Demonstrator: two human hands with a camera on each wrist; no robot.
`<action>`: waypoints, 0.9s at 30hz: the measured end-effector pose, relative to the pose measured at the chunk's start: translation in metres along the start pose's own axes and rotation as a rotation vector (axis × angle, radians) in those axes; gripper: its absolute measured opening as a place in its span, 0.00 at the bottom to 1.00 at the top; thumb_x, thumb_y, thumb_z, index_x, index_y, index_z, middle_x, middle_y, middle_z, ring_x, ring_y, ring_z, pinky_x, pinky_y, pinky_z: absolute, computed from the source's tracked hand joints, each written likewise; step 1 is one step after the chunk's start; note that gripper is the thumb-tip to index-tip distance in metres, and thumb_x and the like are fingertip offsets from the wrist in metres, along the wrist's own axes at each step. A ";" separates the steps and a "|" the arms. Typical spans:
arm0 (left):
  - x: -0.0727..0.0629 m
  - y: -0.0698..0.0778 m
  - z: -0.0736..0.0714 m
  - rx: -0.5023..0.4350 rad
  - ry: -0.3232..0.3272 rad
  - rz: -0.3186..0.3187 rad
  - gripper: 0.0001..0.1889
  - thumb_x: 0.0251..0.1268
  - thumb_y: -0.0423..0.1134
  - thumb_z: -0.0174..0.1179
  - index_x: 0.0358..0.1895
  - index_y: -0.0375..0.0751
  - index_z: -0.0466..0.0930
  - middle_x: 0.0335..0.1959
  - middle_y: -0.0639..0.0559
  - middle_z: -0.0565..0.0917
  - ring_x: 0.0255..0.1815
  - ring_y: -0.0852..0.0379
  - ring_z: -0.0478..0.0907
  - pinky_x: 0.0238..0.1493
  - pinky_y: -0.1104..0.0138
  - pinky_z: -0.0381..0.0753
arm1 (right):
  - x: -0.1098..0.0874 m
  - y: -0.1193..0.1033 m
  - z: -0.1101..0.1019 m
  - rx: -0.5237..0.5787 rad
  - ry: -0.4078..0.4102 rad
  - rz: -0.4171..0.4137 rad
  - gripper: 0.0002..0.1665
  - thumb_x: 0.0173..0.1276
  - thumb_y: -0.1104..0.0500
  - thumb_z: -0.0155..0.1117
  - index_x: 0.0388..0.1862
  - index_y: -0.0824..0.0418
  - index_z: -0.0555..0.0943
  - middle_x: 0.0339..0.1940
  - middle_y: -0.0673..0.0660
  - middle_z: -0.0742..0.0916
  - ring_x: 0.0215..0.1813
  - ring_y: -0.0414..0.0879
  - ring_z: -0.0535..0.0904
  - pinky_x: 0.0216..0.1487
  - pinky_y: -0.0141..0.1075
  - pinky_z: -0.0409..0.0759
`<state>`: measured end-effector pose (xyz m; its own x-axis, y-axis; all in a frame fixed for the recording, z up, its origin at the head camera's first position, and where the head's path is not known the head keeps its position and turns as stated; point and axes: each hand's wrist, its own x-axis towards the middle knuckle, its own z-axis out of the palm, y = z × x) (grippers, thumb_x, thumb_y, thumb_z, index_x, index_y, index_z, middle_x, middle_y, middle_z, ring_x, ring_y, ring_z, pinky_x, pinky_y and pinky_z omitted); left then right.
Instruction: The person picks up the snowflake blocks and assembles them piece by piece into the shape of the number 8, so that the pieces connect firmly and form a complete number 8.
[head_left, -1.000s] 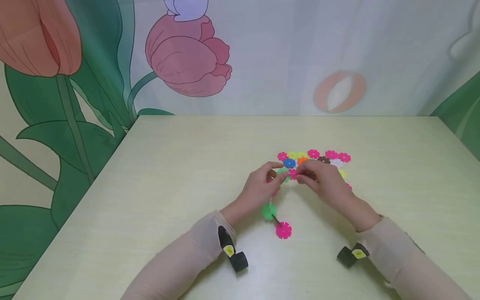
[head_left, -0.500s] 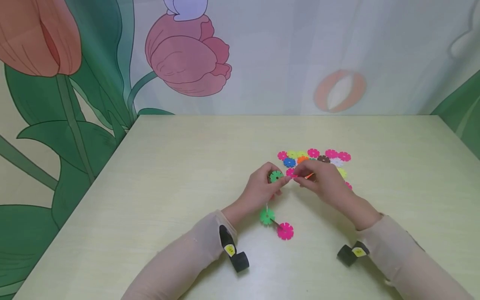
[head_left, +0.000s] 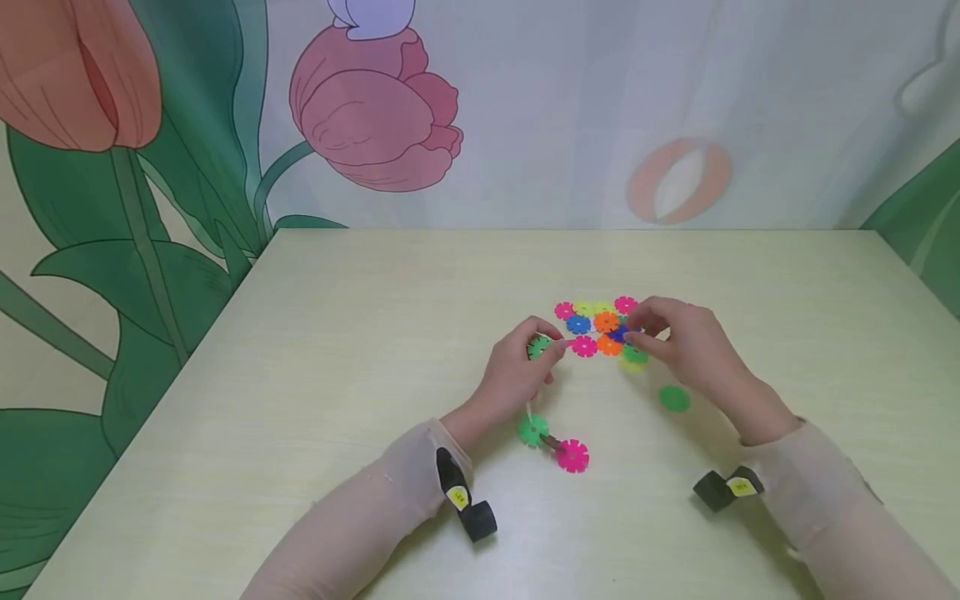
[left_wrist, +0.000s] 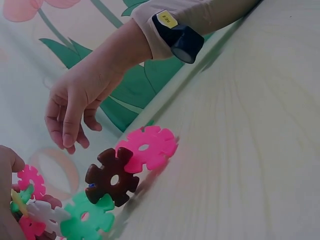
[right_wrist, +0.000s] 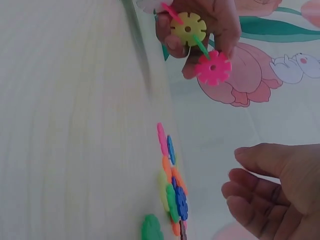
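My left hand [head_left: 517,367] grips a chain of plastic snowflake discs linked slot to slot. A green disc [head_left: 537,346] shows at its fingers. From the hand trail a second green disc, a brown disc [left_wrist: 112,177] and a pink disc [head_left: 573,456] at the near end. The right wrist view shows the chain's yellow disc [right_wrist: 188,29] with another pink disc [right_wrist: 213,67] in front of the left fingers. With nothing in its loosely bent fingers, my right hand [head_left: 693,346] hovers at the right of the loose discs, nearest a dark blue disc [head_left: 617,333].
Several loose snowflake discs lie on the pale table [head_left: 360,333], including an orange disc [head_left: 606,322] and a light blue disc [head_left: 578,324]. A plain green round piece [head_left: 674,398] lies nearer. Dark wrist cameras [head_left: 477,522] stick out from both sleeves.
My right hand has left the left fingertips and moved right over the loose discs, uncovering the green round piece. The left hand has shifted slightly left and still grips the chain.
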<state>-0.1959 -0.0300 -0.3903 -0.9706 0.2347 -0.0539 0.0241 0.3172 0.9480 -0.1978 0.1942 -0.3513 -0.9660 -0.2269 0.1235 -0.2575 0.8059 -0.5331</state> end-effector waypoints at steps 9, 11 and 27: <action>0.000 -0.002 0.001 0.036 0.000 0.036 0.13 0.69 0.53 0.56 0.46 0.49 0.76 0.38 0.47 0.83 0.25 0.54 0.76 0.30 0.70 0.71 | 0.004 0.015 0.000 -0.085 -0.089 0.120 0.13 0.63 0.57 0.68 0.42 0.64 0.81 0.41 0.62 0.86 0.42 0.54 0.80 0.36 0.36 0.80; 0.001 -0.002 0.001 0.040 -0.002 0.038 0.14 0.68 0.54 0.55 0.46 0.49 0.76 0.40 0.48 0.83 0.25 0.54 0.76 0.32 0.69 0.71 | 0.005 0.019 0.002 -0.098 -0.104 0.136 0.13 0.63 0.56 0.68 0.41 0.64 0.81 0.41 0.62 0.85 0.42 0.54 0.80 0.36 0.37 0.80; -0.001 -0.001 0.002 0.062 -0.008 0.018 0.14 0.68 0.52 0.57 0.46 0.49 0.77 0.27 0.47 0.77 0.25 0.53 0.75 0.30 0.70 0.70 | 0.018 0.036 0.027 -0.086 -0.048 0.122 0.25 0.64 0.56 0.67 0.57 0.68 0.77 0.47 0.66 0.81 0.44 0.56 0.76 0.44 0.44 0.78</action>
<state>-0.1949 -0.0288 -0.3922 -0.9680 0.2478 -0.0395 0.0565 0.3687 0.9278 -0.2244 0.2048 -0.3908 -0.9888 -0.1480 0.0212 -0.1407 0.8728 -0.4674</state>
